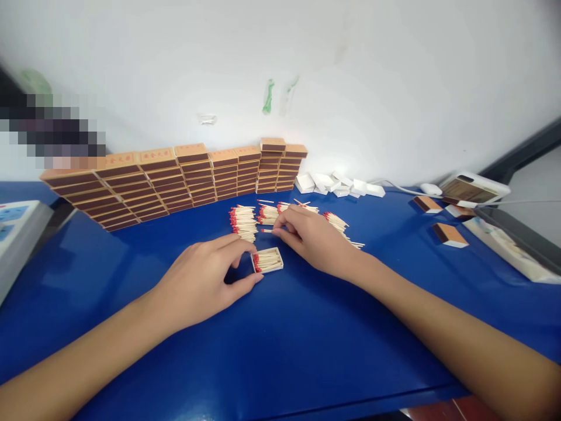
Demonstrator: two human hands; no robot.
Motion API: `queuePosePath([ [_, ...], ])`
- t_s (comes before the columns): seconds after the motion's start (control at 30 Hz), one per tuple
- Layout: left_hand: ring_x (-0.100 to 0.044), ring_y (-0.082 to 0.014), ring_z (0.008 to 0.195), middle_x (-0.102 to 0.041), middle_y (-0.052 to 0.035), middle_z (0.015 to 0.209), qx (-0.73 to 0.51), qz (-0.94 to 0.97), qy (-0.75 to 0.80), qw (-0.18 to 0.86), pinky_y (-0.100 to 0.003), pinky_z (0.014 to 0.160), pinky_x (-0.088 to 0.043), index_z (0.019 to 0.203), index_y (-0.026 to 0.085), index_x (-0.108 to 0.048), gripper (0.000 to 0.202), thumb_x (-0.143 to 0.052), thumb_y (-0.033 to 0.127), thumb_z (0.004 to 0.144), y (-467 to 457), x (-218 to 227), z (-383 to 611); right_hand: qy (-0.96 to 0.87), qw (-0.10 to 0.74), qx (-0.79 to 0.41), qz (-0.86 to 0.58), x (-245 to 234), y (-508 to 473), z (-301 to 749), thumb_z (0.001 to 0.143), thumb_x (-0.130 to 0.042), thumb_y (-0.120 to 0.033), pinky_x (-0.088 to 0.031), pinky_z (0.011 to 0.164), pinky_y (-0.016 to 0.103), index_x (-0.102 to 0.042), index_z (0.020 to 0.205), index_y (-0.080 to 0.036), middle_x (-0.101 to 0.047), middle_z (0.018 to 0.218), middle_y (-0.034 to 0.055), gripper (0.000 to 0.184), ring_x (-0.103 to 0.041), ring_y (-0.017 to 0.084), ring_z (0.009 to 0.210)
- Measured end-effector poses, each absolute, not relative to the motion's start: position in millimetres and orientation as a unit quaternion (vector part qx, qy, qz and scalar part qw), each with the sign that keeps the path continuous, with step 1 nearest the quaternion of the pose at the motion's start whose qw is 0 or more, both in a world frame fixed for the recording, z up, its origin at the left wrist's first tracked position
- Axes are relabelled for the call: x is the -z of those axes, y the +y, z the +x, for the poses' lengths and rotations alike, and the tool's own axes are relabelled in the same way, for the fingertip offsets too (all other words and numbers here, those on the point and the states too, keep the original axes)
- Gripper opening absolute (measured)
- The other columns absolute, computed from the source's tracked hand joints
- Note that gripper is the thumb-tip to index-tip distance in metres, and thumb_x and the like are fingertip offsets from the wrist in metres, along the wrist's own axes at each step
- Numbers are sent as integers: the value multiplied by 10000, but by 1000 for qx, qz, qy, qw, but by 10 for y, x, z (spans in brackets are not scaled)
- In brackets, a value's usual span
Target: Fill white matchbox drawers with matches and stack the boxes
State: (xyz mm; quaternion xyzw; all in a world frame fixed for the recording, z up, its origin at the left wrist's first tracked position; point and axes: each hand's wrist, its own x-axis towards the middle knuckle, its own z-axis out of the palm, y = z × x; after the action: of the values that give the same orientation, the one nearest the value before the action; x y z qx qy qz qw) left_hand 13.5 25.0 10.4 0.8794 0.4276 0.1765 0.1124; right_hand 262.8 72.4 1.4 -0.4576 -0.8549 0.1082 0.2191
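A small white matchbox tray (pixel 281 260) with red-tipped matches in it lies on the blue table. My left hand (pixel 201 280) grips the tray's left end between thumb and fingers. Just behind the tray, my right hand (pixel 318 241) is closed in a pinch on a single match (pixel 266 231), whose red head points left. Close to that hand are a left pile of matches (pixel 243 223), a middle pile (pixel 267 214) and a right pile (pixel 336 221). My right hand partly hides the matches behind it.
Stacked brown matchboxes (pixel 197 175) form a long wall at the back left. Several empty white trays (pixel 337 184) lie by the wall. Loose matchbox covers (pixel 450 234), a white cable and a phone-like device (pixel 473 188) are at right. Another person's blurred part shows upper left.
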Motion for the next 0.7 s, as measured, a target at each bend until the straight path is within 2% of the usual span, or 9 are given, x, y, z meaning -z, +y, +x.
queuePosePath([
  [0.17,-578,-139,673,-640,21,865,-185,872,436,121,-282,608,-416,1192,257,-719,281,-684,419,964,270,-112,122,-878,210,-155,-401,-122,549,2666,1069,-593,-247,-397,687,285,-634,1009,-199,-620,934,28,88,-564,168,792],
  [0.5,-551,-129,657,-621,33,834,-190,866,444,129,-274,605,-394,1162,268,-716,257,-706,420,955,268,-85,111,-898,156,-167,-376,-177,400,2638,1057,-584,-175,-466,762,312,-663,1064,-192,-707,1067,59,81,-654,189,888],
  [0.7,-553,-133,667,-619,34,837,-189,869,439,130,-271,605,-388,1146,276,-707,239,-694,431,965,280,-75,123,-889,187,-196,-370,-173,441,2640,1040,-645,-230,-425,703,284,-692,997,-192,-666,916,23,75,-590,156,799],
])
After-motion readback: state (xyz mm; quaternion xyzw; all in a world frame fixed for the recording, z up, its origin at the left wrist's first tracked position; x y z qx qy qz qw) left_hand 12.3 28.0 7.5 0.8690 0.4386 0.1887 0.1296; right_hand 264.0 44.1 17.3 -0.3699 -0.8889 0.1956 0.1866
